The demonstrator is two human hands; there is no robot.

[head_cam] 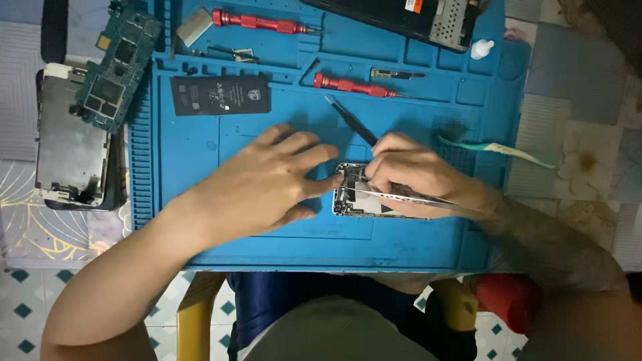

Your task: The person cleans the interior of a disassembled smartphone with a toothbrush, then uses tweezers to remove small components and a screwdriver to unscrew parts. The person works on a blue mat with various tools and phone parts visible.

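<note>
Opened phone (358, 197) lies near the middle of the blue mat (200, 160), insides showing. Left hand (267, 184) flat, fingers spread, fingertips pressing the phone's left edge. Right hand (418, 174) curled over the phone, pinching metal tweezers (401, 194) and a black pointed tool (351, 122). Farther back: black battery (221, 95), two red screwdrivers (351, 85). Far left, a circuit board (117, 67) on another phone frame (70, 144).

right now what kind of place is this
Most likely a phone repair bench. A blue repair mat holds red screwdrivers, a black battery and an opened phone, which the left hand steadies while the right hand works with tweezers.
</note>
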